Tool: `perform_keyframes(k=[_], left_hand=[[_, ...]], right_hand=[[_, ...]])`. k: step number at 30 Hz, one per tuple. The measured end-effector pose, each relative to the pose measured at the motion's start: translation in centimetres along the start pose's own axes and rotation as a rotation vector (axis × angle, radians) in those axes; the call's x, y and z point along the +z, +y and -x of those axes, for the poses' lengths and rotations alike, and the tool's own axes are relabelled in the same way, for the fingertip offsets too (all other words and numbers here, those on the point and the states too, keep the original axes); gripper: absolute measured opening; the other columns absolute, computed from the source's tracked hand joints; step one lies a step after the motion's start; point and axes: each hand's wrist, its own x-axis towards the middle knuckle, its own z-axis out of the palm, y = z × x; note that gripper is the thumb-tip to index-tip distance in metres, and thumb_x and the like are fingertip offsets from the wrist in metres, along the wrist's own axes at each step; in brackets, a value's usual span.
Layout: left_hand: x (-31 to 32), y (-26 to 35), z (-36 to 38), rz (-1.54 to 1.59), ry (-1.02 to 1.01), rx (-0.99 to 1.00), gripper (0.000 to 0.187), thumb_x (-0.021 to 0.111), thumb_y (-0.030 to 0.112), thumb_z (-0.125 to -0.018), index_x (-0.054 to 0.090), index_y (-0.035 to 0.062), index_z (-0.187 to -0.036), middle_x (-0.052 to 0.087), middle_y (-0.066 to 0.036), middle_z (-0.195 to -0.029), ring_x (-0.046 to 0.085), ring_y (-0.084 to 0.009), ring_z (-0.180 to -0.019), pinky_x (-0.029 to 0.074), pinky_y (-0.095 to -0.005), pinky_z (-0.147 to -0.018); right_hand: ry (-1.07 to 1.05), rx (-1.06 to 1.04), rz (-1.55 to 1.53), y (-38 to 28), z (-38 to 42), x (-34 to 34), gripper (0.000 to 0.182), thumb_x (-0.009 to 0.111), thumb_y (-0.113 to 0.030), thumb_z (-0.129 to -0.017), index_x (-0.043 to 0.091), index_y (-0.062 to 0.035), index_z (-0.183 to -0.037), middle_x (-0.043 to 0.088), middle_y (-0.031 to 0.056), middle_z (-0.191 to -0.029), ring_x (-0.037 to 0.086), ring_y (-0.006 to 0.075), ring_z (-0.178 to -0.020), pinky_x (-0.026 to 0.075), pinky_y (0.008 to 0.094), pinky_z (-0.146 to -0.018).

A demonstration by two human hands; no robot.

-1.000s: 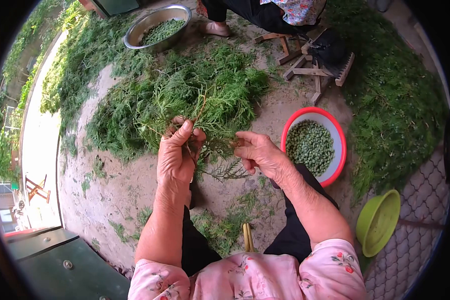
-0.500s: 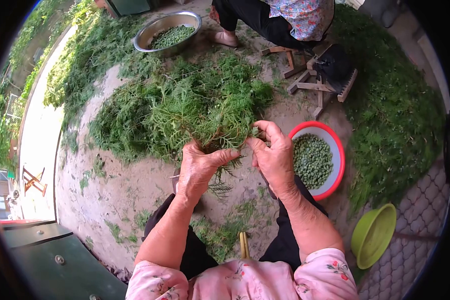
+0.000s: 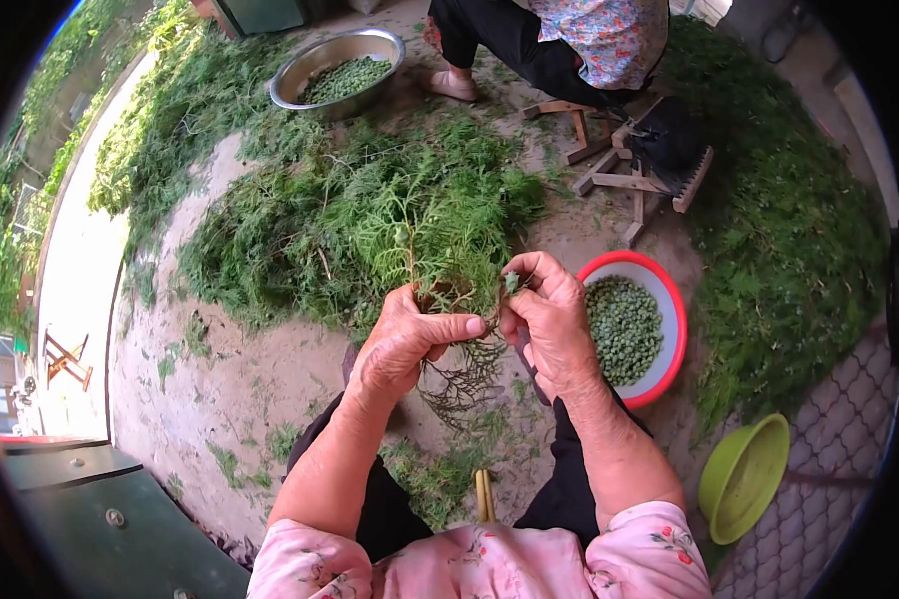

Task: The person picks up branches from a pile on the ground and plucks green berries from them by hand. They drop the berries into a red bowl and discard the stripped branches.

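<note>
My left hand (image 3: 402, 344) is closed around the stem of an evergreen sprig (image 3: 408, 245), its thumb stretched toward the right. Flat green fronds stand up above the fist, and darker ones droop below the thumb. Beside it, my right hand (image 3: 549, 324) pinches a small green cone (image 3: 511, 283) between thumb and fingertips, close to the sprig's right side. Whether the cone is still attached cannot be made out. Just right of that hand sits a white basin with a red rim (image 3: 682, 324), holding many green cones (image 3: 624, 329).
A heap of cut evergreen branches (image 3: 270, 235) lies ahead, with more piled at right (image 3: 789, 250). A metal basin (image 3: 288, 78) of green cones stands at the back. Another person (image 3: 604, 45) sits near wooden stools (image 3: 624, 182). A yellow-green basin (image 3: 744, 479) leans at lower right.
The sprig has shifted in my left hand, with more dark fronds showing below the thumb. A green cone now shows at my right fingertips. Both hands stay in nearly the same place.
</note>
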Motion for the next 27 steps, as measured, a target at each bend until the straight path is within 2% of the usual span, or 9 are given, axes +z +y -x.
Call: perform_keyframes(k=[3, 5, 10, 13, 17, 20, 23, 25, 27], left_hand=[[0.0, -0.2, -0.2, 0.019, 0.019, -0.012, 0.024, 0.073, 0.008, -0.066, 0.063, 0.0052, -0.089, 0.060, 0.003, -0.070, 0.041, -0.0022, -0.048, 0.027, -0.0179, -0.040], [0.5, 0.1, -0.2, 0.053, 0.223, -0.058, 0.019, 0.069, 0.005, -0.068, 0.063, 0.0050, -0.086, 0.060, 0.002, -0.070, 0.043, -0.0027, -0.049, 0.028, -0.0184, -0.040], [-0.1, 0.1, -0.3, 0.049, 0.148, -0.065, 0.016, 0.068, 0.006, -0.069, 0.063, 0.0052, -0.084, 0.060, 0.002, -0.072, 0.050, -0.0050, -0.054, 0.033, -0.0188, -0.043], [0.5, 0.4, -0.1, 0.039, 0.171, -0.056, 0.017, 0.068, 0.005, -0.069, 0.063, 0.0054, -0.085, 0.061, 0.001, -0.073, 0.051, -0.0055, -0.056, 0.034, -0.0190, -0.044], [0.9, 0.5, 0.2, 0.038, 0.156, -0.014, 0.019, 0.068, 0.005, -0.070, 0.064, 0.0062, -0.088, 0.061, 0.002, -0.074, 0.051, -0.0049, -0.056, 0.034, -0.0189, -0.045], [0.6, 0.0, 0.1, 0.008, 0.128, 0.000, 0.019, 0.068, 0.006, -0.069, 0.065, 0.0080, -0.088, 0.061, 0.004, -0.073, 0.047, -0.0024, -0.054, 0.030, -0.0180, -0.042], [0.4, -0.4, 0.0, -0.035, 0.099, 0.016, 0.019, 0.069, 0.007, -0.069, 0.065, 0.0093, -0.087, 0.060, 0.006, -0.072, 0.044, -0.0006, -0.053, 0.027, -0.0175, -0.040], [0.4, -0.4, 0.0, -0.046, 0.088, 0.027, 0.019, 0.070, 0.007, -0.069, 0.065, 0.0093, -0.088, 0.060, 0.006, -0.072, 0.044, -0.0006, -0.053, 0.027, -0.0178, -0.040], [0.5, -0.2, 0.1, -0.057, 0.114, 0.011, 0.017, 0.069, 0.007, -0.071, 0.066, 0.0080, -0.088, 0.057, 0.008, -0.068, 0.041, -0.0012, -0.050, 0.028, -0.0185, -0.043]], right_hand=[[-0.049, -0.010, -0.070, -0.1, 0.1, -0.2, 0.014, 0.049, 0.003, -0.080, 0.052, -0.0005, -0.094, 0.054, 0.0031, -0.067, 0.053, 0.0089, -0.050, 0.044, 0.0230, -0.043], [-0.091, 0.008, -0.079, -0.2, 0.2, -0.8, 0.015, 0.050, 0.002, -0.081, 0.052, 0.0001, -0.095, 0.055, 0.0038, -0.067, 0.054, 0.0095, -0.051, 0.045, 0.0234, -0.043], [-0.161, -0.027, -0.070, -0.2, 0.1, -0.9, 0.017, 0.052, -0.005, -0.085, 0.053, 0.0010, -0.101, 0.058, 0.0058, -0.073, 0.055, 0.0105, -0.052, 0.046, 0.0236, -0.045], [-0.050, 0.031, -0.167, -0.4, 0.1, -1.1, 0.017, 0.052, -0.010, -0.088, 0.054, 0.0002, -0.102, 0.059, 0.0060, -0.079, 0.054, 0.0103, -0.051, 0.046, 0.0237, -0.044], [0.101, -0.094, -0.051, -0.7, -0.4, -1.9, 0.020, 0.053, -0.019, -0.090, 0.057, -0.0012, -0.099, 0.058, 0.0042, -0.078, 0.048, 0.0057, -0.044, 0.038, 0.0206, -0.036], [0.086, -0.063, 0.120, -1.5, -0.1, -1.6, 0.023, 0.060, -0.025, -0.087, 0.062, -0.0018, -0.088, 0.058, 0.0019, -0.073, 0.040, 0.0018, -0.041, 0.030, 0.0188, -0.036], [-0.035, -0.046, 0.247, -1.5, -0.1, -1.4, 0.020, 0.064, -0.022, -0.084, 0.063, -0.0019, -0.088, 0.058, 0.0009, -0.071, 0.039, 0.0008, -0.043, 0.030, 0.0184, -0.038], [-0.056, -0.188, 0.280, -0.1, -0.8, -1.6, 0.017, 0.067, -0.018, -0.081, 0.064, -0.0019, -0.088, 0.057, -0.0003, -0.071, 0.038, -0.0002, -0.045, 0.030, 0.0180, -0.038], [-0.066, -0.308, 0.273, 0.5, -1.1, -1.7, 0.016, 0.066, -0.015, -0.081, 0.062, -0.0013, -0.089, 0.058, -0.0006, -0.073, 0.047, 0.0028, -0.054, 0.038, 0.0189, -0.047]])
